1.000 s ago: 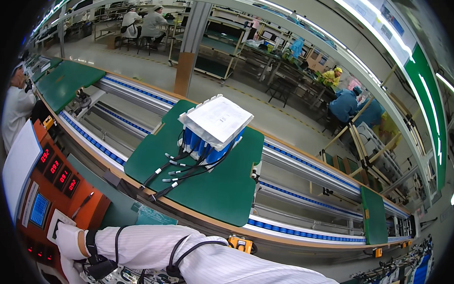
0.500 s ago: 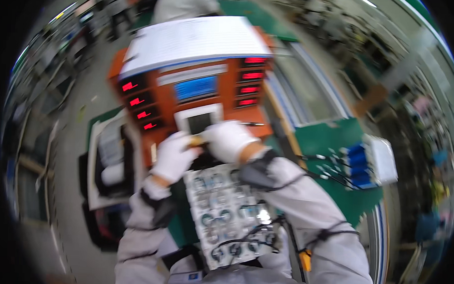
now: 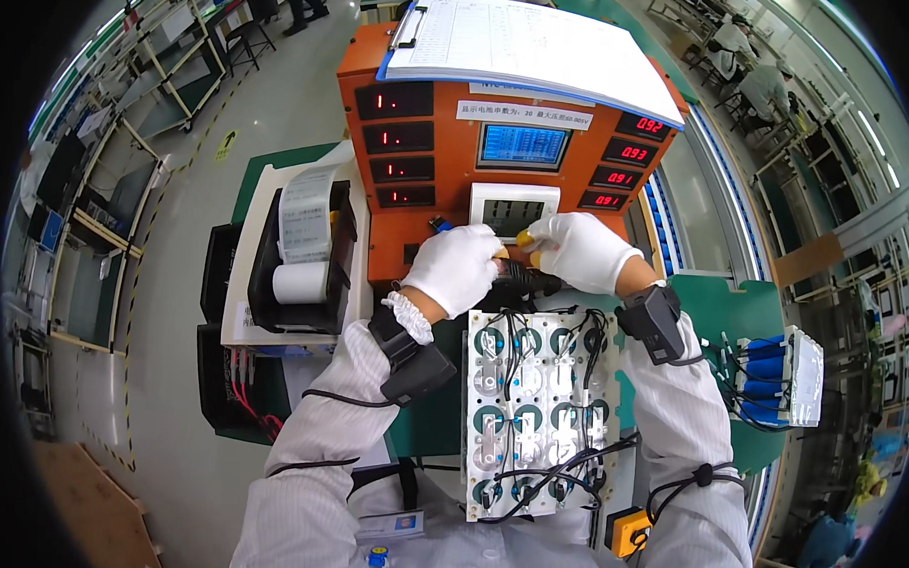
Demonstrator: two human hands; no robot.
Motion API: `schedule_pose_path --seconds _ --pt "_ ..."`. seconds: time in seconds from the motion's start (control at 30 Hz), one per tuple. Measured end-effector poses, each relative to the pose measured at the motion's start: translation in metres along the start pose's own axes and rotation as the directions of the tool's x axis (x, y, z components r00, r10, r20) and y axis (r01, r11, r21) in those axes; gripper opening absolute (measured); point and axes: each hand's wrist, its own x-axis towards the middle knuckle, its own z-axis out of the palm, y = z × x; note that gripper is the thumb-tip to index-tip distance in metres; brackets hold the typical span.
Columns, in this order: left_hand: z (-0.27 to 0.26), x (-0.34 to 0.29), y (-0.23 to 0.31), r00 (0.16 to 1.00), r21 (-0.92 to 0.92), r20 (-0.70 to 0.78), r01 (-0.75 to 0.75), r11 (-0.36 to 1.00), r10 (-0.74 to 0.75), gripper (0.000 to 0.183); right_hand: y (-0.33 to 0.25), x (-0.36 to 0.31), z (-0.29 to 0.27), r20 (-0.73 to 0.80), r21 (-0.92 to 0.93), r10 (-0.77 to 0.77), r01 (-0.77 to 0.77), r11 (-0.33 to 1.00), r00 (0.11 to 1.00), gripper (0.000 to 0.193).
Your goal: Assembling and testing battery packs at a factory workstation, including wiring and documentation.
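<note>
Both hands wear white gloves with yellow fingertip covers and meet at the front of an orange test box (image 3: 447, 199). My left hand (image 3: 455, 269) is closed, its fingers bent beside a dark wire bundle (image 3: 523, 278). Opposite it, my right hand (image 3: 583, 252) curls thumb and fingers together just above that bundle. Whatever sits in either pinch is hidden or too small to name. A white-framed digital display (image 3: 515, 201) stands right behind the fingertips. Below the hands lies a battery pack (image 3: 477, 430) with rows of round cells, metal tabs and black leads.
Left of the box stands a label printer (image 3: 339, 290) with a paper roll. A clipboard (image 3: 533, 46) rests on top of the box. Blue cells in a pack (image 3: 765, 370) lie on the green mat (image 3: 709, 298) at right. An orange switch box (image 3: 628, 531) is near my right forearm.
The whole view has shifted, so the box and hands appear farther right, and the blur is gone. My fingertips, nearly together before, now have a small gap between them.
</note>
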Motion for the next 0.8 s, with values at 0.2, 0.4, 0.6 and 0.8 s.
schedule_pose_path --seconds 0.2,0.4,0.6,0.8 --pt "-0.004 0.006 0.005 0.996 0.056 0.071 0.049 0.997 -0.053 0.021 -0.002 -0.005 0.014 0.041 -0.236 -0.043 0.051 0.970 0.998 0.035" --pt "-0.003 0.007 0.003 0.995 0.062 0.093 0.040 0.997 -0.045 0.020 0.000 -0.007 0.019 0.022 -0.260 -0.072 0.075 0.963 0.997 0.031" --pt "-0.004 0.004 0.006 0.999 0.063 0.017 -0.029 0.998 0.028 0.016 -0.002 -0.011 0.017 0.038 -0.254 -0.066 0.073 0.965 0.997 0.030" --pt "-0.004 0.006 0.005 0.997 0.060 0.049 -0.062 0.996 0.059 0.011 -0.009 -0.011 0.017 0.111 -0.388 -0.072 0.110 0.915 0.991 0.030"
